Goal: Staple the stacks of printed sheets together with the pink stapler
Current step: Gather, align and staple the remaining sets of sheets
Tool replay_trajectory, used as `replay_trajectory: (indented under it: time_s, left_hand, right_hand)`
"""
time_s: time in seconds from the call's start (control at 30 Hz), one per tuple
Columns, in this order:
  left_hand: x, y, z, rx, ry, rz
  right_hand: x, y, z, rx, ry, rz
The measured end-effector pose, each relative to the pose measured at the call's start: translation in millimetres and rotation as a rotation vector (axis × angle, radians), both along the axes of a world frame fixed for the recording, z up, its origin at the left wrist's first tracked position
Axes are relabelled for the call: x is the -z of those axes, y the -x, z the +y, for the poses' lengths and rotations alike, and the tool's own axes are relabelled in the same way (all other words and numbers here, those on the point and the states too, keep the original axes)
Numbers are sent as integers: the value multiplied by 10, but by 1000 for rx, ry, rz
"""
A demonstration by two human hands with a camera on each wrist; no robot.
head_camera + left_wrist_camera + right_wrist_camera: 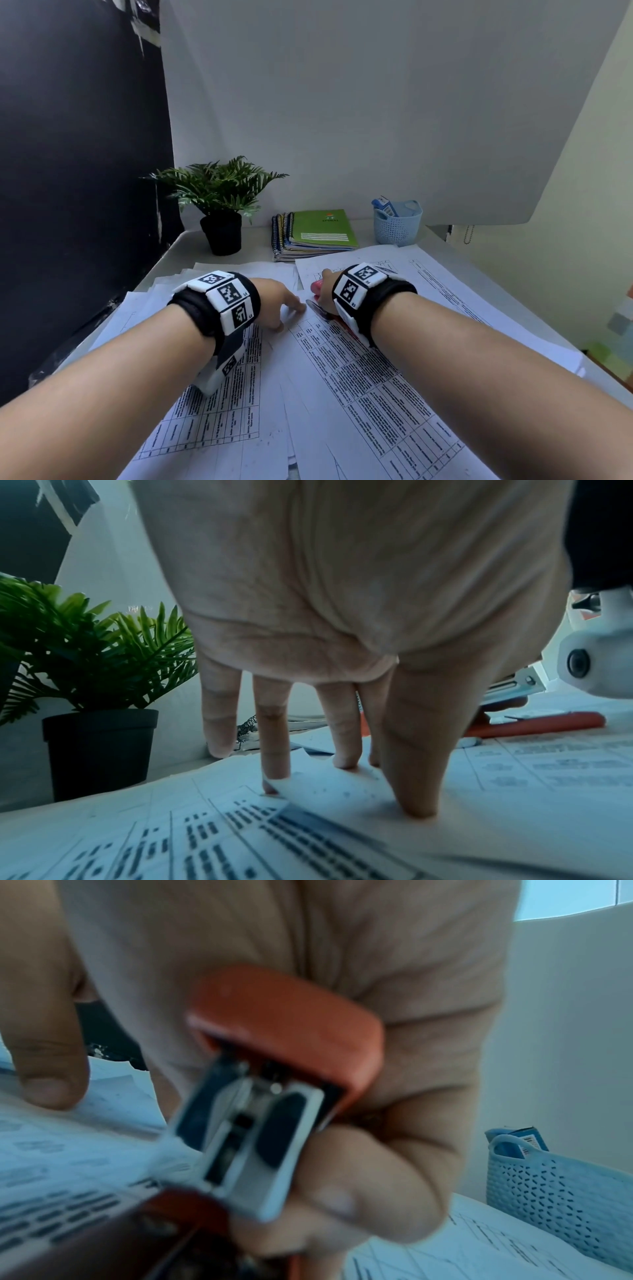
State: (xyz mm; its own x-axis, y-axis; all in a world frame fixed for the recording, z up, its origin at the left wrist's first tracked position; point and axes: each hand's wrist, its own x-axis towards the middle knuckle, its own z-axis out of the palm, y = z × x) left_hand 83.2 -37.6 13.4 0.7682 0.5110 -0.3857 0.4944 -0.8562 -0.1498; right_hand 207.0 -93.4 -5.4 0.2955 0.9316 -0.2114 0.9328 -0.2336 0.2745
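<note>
A: Where is the pink plastic stapler (pixel 318 287) with the metal magazine?
B: In the right hand (pixel 327 289), over the far corner of the near stack of white printed table sheets (pixel 359 370). Right wrist view: fingers and thumb curled round its body (pixel 287 1031); it is tilted, with the paper edge at its mouth. Cannot tell if the corner is fully inside.

A: Left hand (pixel 279 301)?
B: Just beside the stapler. Fingers (pixel 274 739) straight and spread, tips pressing down on the sheets; one paper corner curls up in front of a fingertip.

A: Edges, free room?
B: Sheets overlap loosely and cover most of the white table (pixel 191 243). Behind them, along the wall: black-potted green fern (pixel 219 205), stack of spiral notebooks with a green cover (pixel 315 234), pale blue perforated plastic basket (pixel 397 222). Right table edge lies close beside the outer sheets.
</note>
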Motion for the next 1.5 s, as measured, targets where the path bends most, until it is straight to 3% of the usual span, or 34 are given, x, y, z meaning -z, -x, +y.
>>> replay_trajectory:
  time_s: [0.27,0.43,0.57,1.0,1.13,1.3,1.5]
  left_hand:
    - [34,-13,49,1,-4,-6]
    - [19,-6,83,-5,8,-38]
    - [42,-29,79,-13,-1,-28]
    - [97,-52,177,-26,14,-19]
    - [111,-80,246,-84,49,-103]
    - [135,-140,325,-232,17,-119]
    - [70,-215,350,-278,36,-93]
  right_hand:
    - [-56,-73,65,42,90,-28]
    - [-125,-128,23,-32,151,-80]
    - [-211,-138,-70,-56,97,54]
    - [-211,-121,-40,113,102,153]
    - [-241,-103,-139,74,104,151]
    - [-206,-311,-246,106,45,118]
    - [-76,-839,-375,262,44,-72]
